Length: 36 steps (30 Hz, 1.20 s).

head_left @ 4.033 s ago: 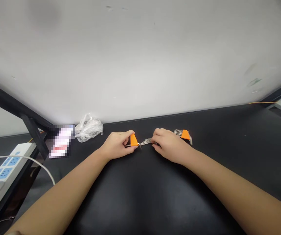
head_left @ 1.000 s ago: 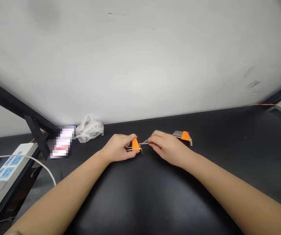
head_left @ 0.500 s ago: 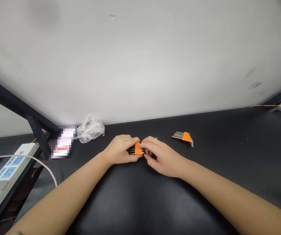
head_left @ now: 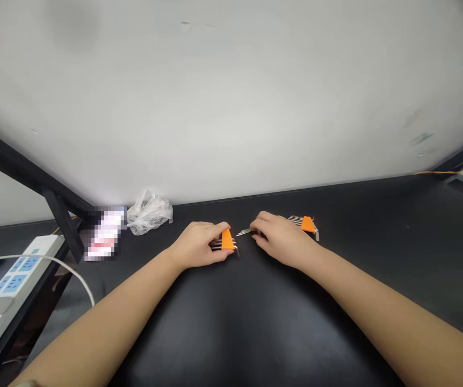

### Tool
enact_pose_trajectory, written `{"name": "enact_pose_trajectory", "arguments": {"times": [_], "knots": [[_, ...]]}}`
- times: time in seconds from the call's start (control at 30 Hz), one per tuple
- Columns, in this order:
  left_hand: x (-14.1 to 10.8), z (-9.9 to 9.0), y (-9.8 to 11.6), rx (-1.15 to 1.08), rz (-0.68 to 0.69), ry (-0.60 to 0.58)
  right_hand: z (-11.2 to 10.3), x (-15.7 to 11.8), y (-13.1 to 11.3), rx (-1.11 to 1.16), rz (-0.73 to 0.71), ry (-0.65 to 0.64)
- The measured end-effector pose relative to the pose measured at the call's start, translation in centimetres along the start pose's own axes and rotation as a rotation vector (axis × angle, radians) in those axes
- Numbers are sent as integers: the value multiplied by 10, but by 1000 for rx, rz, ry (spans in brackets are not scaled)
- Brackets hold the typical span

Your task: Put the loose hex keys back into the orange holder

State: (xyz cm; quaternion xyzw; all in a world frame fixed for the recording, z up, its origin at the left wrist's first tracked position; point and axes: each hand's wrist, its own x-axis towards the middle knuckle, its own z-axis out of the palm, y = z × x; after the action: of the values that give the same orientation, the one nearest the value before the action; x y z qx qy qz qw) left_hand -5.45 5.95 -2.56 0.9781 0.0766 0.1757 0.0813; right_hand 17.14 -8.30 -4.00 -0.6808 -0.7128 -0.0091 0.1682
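Observation:
My left hand (head_left: 199, 244) is closed on an orange hex key holder (head_left: 227, 239), thumb on its far edge and fingers on the near one. Several metal hex keys (head_left: 217, 244) sit in this holder, their short bent ends sticking out on the right. Across a small gap, my right hand (head_left: 282, 239) has its fingers curled over the right ends of some loose hex keys (head_left: 244, 232). Their thin tips point left, and the fingers hide how many there are. Behind the right hand lies a second orange holder (head_left: 308, 224) with several keys, partly covered.
A crumpled clear plastic bag (head_left: 150, 214) lies by the wall, beside a blurred-out flat object (head_left: 106, 234). On the left are a power strip (head_left: 17, 274), a white cable (head_left: 79, 277) and a black metal frame (head_left: 60, 220). The black tabletop (head_left: 231, 322) meets a pale wall (head_left: 231, 107).
My right hand has left the left hand's holder and moved right and back to the loose hex keys, uncovering their tips. My left hand has barely moved.

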Motion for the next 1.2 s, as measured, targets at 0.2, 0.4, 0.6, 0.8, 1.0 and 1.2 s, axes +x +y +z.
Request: {"name": "enact_pose_trajectory", "arguments": {"times": [0.2, 0.4, 0.6, 0.8, 1.0, 1.2], "knots": [[0, 0, -1, 19, -5, -21, -2, 2, -2, -60, 5, -36], [0, 1, 0, 9, 2, -13, -8, -6, -14, -143, 59, -131], [0, 0, 2, -12, 21, -10, -8, -13, -25, -53, -24, -53], [1, 0, 3, -8, 32, -12, -3, -11, -22, 76, -118, 54], [1, 1, 4, -17, 46, 2, -3, -12, -19, 10, -181, 76], [1, 0, 6, -30, 80, -4, -8, -13, -31, 14, -230, 55]]}}
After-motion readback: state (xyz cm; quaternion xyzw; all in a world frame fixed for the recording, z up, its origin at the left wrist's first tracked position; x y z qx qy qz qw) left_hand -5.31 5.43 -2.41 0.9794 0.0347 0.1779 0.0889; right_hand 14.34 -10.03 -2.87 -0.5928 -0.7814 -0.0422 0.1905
